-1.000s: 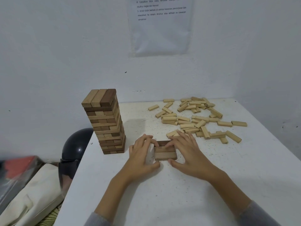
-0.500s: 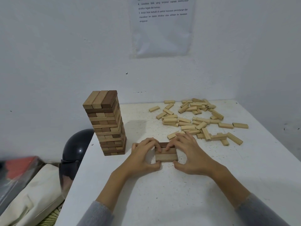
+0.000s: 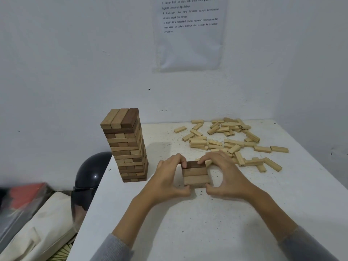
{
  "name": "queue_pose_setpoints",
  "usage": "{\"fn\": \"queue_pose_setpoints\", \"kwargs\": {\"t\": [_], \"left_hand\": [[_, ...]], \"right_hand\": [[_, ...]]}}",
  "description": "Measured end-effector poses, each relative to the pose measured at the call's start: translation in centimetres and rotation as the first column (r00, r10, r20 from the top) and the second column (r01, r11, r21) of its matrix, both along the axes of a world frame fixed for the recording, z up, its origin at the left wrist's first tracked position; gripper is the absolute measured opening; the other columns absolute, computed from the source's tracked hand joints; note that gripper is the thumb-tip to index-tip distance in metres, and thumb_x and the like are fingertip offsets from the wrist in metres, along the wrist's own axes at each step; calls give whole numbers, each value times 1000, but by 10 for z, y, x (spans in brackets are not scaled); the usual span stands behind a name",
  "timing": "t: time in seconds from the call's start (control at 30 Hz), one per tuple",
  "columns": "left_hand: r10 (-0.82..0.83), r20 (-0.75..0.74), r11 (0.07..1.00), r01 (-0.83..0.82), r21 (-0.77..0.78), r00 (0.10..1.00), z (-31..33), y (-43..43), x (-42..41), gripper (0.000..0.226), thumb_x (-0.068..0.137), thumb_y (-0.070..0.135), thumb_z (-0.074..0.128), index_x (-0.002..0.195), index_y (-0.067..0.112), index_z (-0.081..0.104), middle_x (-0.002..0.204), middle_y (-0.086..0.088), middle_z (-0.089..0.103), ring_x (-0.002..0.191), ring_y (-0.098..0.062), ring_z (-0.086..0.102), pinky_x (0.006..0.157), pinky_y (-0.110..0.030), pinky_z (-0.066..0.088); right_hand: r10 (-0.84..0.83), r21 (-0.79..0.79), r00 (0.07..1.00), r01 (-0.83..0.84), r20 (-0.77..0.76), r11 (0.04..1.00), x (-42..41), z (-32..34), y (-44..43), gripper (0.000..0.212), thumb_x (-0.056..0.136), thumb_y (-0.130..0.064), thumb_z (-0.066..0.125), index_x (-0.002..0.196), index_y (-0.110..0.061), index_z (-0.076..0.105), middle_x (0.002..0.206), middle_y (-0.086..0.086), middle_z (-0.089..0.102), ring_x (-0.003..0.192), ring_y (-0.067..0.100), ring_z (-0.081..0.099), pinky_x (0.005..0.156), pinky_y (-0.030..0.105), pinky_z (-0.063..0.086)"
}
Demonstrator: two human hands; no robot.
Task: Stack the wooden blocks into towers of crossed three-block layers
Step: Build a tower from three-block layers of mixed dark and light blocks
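While your left hand (image 3: 167,178) and right hand (image 3: 224,176) pinch a three-block layer (image 3: 195,175) between curled fingers, one finished tower (image 3: 126,146) stands beyond your left fingertips; many loose blocks (image 3: 226,140) lie unstacked past your right fingers.

Three-block layer (image 3: 195,175) flat on table, one dark, finished tower (image 3: 127,146) left, loose blocks (image 3: 231,142) scattered behind

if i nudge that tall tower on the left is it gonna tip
Likely: the tall tower is narrow for its height. Its layers look merely stacked, so they may slide. Near the table edge, some could fall off.
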State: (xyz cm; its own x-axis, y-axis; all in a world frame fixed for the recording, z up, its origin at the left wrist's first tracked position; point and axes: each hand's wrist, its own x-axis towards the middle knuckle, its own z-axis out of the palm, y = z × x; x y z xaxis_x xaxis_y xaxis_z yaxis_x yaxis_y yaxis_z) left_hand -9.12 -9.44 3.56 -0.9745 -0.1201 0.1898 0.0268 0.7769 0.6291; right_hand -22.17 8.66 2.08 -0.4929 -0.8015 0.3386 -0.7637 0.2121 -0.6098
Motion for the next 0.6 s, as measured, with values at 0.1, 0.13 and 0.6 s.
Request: {"fn": "queue_pose_setpoints", "kwargs": {"t": [0.1, 0.13, 0.6], "left_hand": [[-16, -30, 999, 15, -31, 999, 25, 3, 0, 45, 71, 29, 76, 100, 29, 41, 108, 13, 51, 105, -11, 39, 91, -23, 35], [-22, -48, 999, 20, -47, 999, 34, 2, -1, 45, 70, 30, 76, 99, 29, 40, 106, 13, 51, 104, -11, 40, 92, -23, 34], [-47, -241, 984, 3, -179, 969, 155, -35, 18, 51, 67, 22, 81, 98, 24, 40, 105, 8, 59, 89, 11, 55, 77, -26, 37]], "right_hand": [[0, -8, 998, 1, 59, 1000, -2, 21, 4, 58, 60, -36, 69, 115, -41, 53, 118, -26, 50, 121, 4, 43, 100, 24, 34], [0, -27, 997, 2, 76, 1000, -1, 28, 4, 58, 60, -36, 68, 115, -41, 53, 118, -26, 51, 120, 4, 44, 98, 23, 35], [124, -330, 988, -88, 90, 940, 6, 124, -39, 58, 67, -18, 75, 120, -27, 51, 119, -16, 57, 125, 14, 50, 113, 46, 32]]}}
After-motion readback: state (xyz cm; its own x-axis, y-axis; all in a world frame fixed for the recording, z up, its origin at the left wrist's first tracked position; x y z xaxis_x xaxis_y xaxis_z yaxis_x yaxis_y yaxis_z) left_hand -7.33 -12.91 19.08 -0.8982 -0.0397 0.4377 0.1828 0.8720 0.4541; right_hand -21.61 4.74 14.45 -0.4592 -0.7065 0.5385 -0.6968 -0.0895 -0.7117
